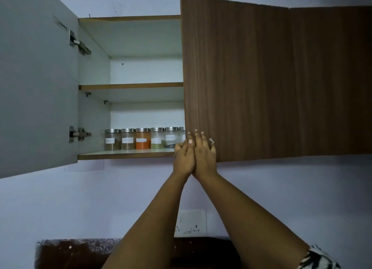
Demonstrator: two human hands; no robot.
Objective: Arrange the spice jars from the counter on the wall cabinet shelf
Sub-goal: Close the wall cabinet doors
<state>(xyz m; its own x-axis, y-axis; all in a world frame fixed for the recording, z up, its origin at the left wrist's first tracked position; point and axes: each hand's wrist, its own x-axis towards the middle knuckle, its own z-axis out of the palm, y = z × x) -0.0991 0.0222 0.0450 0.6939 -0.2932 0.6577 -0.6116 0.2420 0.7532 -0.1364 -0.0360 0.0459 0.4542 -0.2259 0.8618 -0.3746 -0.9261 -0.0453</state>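
1. Both my arms are raised to the wall cabinet (pixel 130 53); my two hands meet at the lower left corner of the right door (pixel 261 77).
2. My right hand (pixel 204 152) lies flat against the wood face of that door, fingers straight, grip released, holding nothing.
3. My left hand (pixel 184 157) is pressed against the right one at the door's edge. Its fingers curl toward the edge; I can't tell whether they actually hook it.
4. Left door (pixel 36 83) is swung wide open, both hinges visible.
5. Spice jars (pixel 143 138) stand in a row on the bottom shelf (pixel 124 154), upright, steel lids on, white labels facing out. Five are fully visible, and a sixth is half hidden behind the right door's edge. The middle one holds orange powder.
6. Upper shelf (pixel 130 85) sits above them.
7. Below: a wall socket (pixel 191 222) between my forearms, and the dark speckled bench (pixel 76 252) at the bottom.
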